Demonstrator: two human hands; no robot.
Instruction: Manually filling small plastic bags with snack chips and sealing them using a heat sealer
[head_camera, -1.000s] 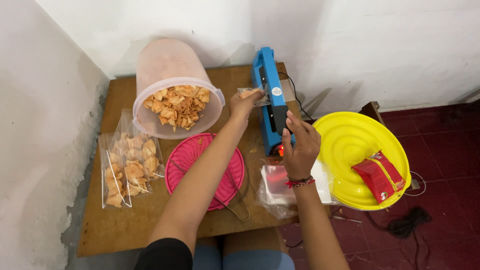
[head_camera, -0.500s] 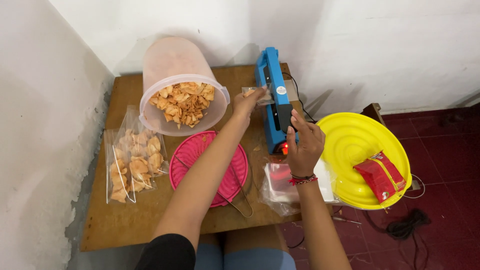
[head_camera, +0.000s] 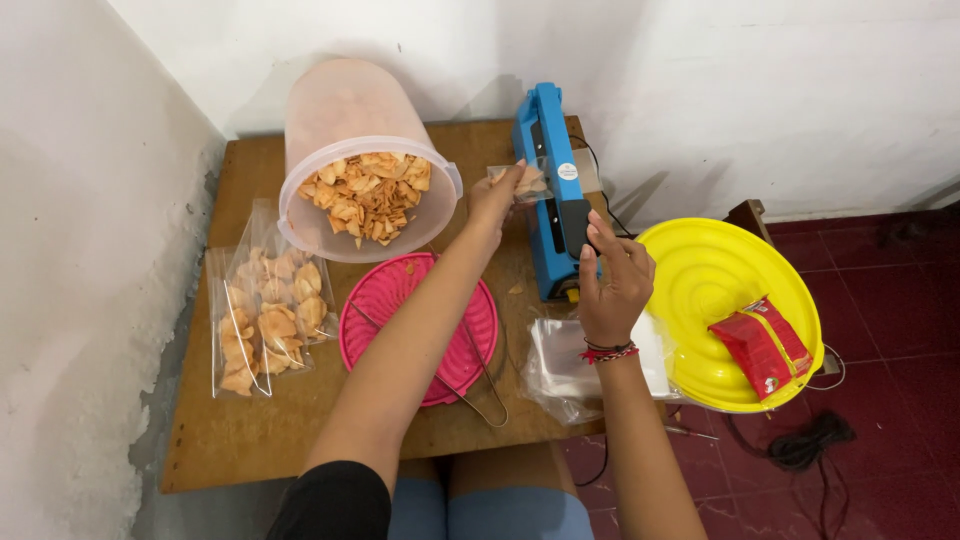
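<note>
Gripping a small chip bag at the blue sealer, the left hand pinches; the right hand hovers open just beside the sealer's handle.

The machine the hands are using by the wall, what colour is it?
Bright blue, with a black handle. The sealing machine shows best in the head view, the only one.

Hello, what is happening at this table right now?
A person sits at a wooden table and works at a blue heat sealer. The left hand holds a small clear bag of chips at the sealer's bar, and the right hand rests on the sealer's black handle. A tub of chips stands behind a pink lid with metal tongs. Filled bags lie at the left, empty bags near the right wrist.
</note>
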